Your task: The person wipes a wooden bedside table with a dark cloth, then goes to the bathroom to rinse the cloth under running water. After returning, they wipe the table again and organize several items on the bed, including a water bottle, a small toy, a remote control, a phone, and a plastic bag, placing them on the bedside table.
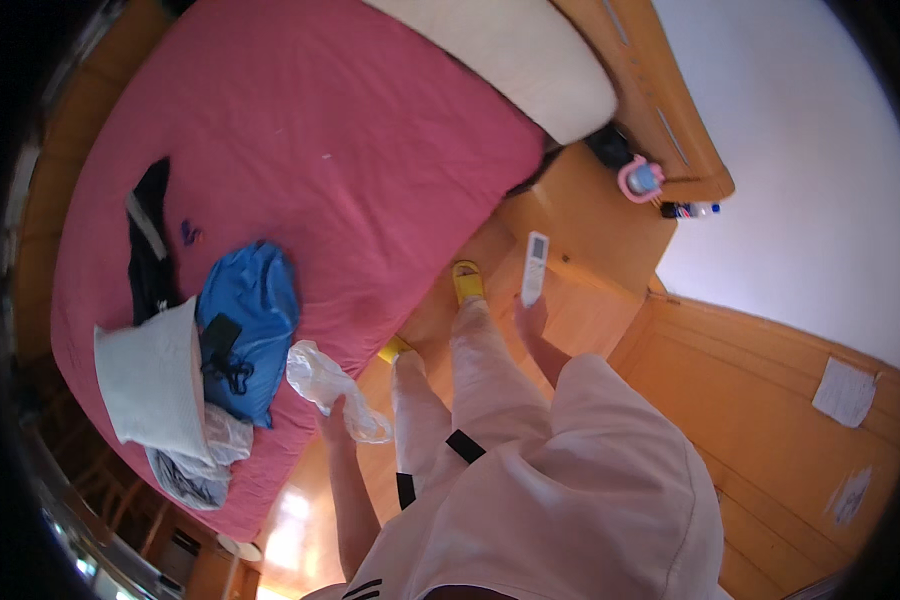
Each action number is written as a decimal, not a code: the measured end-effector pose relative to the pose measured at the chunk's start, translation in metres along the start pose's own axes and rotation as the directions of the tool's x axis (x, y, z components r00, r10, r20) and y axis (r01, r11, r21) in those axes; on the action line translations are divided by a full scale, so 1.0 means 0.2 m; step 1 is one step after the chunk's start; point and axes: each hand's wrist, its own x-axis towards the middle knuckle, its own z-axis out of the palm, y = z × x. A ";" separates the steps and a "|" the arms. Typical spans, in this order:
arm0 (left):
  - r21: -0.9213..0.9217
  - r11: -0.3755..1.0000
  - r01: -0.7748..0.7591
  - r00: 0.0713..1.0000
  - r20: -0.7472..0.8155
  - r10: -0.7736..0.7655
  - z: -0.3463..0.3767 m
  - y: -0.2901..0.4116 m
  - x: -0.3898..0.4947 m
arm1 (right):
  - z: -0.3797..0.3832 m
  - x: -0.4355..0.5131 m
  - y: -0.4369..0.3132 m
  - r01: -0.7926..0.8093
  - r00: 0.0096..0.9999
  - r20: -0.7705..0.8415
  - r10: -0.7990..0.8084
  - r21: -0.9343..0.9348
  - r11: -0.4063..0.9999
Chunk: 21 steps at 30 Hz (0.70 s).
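My left hand (335,421) grips a crumpled translucent plastic bag (330,379) beside the edge of the bed. In my right hand (531,316) is a white remote control (534,268) with a small grey display, held above the wooden floor. Left of the plastic bag, a blue bag or cloth bundle (259,315) lies on the pink bed sheet (330,195). On it rest a dark flat item (221,335) and a tangled black cord (232,373). A white pillow or folded cloth (154,379) leans against the blue bundle.
A wooden bedside cabinet (592,217) stands at the bed's corner, holding a pink-handled cup (640,180) and a cola bottle (688,210). A black garment (148,240) lies farther left on the bed. A long pale pillow (525,60) lies by the headboard. Wooden panelling (750,405) rises on the right.
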 end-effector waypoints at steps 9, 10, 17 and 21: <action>0.162 0.987 -0.015 0.954 0.299 -0.035 0.86 0.04 -0.09 | -0.51 1.13 0.22 -0.113 0.939 -0.320 0.128 0.067 0.991; 0.211 0.977 -0.005 0.959 0.277 -0.055 0.95 0.06 -0.12 | -0.52 1.22 0.26 -0.125 0.939 -0.317 0.132 0.041 0.991; 0.446 0.894 -0.047 0.980 0.196 -0.046 1.21 0.00 -0.19 | -0.64 1.74 0.29 -0.332 0.913 -0.284 0.292 -0.106 0.937; 0.504 0.863 -0.031 0.990 0.136 -0.044 1.17 -0.01 -0.21 | -0.70 1.96 0.32 -0.328 0.924 -0.268 0.273 -0.190 0.925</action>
